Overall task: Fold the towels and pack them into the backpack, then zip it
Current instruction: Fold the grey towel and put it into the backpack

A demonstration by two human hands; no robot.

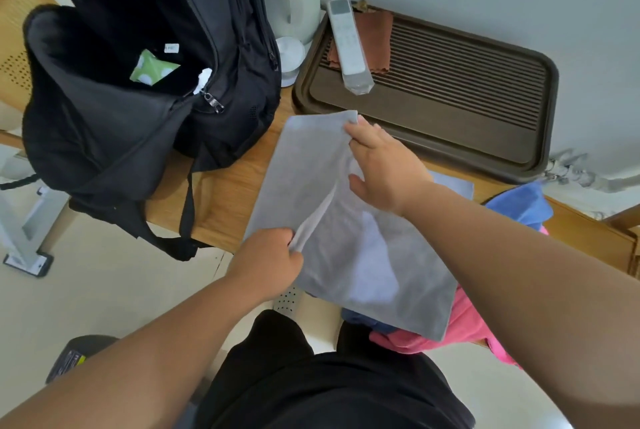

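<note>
towel fold, mid-step. grey towel [346, 238] lies across the near edge of the tabletop [225, 193], one half doubled over so a raised crease runs diag. btwn the two hands. left hand [270, 262] pinches the near end of that crease, fingers curled tight on the cloth; right hand [384, 169] grips the far corner w/ fingertips hooked over the edge, thumb spread on the fabric. holding opposite ends likely keeps the layer taut so edges line up before the fold is pressed flat.

backpack [138, 117] stands upright just left of the towel, main compartment gaping toward the person, zip pull [213, 101] hanging at the low end of the opening, i.e. placed ready for loading w/o a reach. inside, only a green packet [152, 68] shows; no towels visible in it.

pink towel [467, 321] and blue towel [519, 203] lie bunched at right, partly under the grey one, prob. queued for folding.

behind: dark slatted tray [450, 89] w/ a remote [349, 47] on it.

est. progress: early; packing and zipping not yet begun.
</note>
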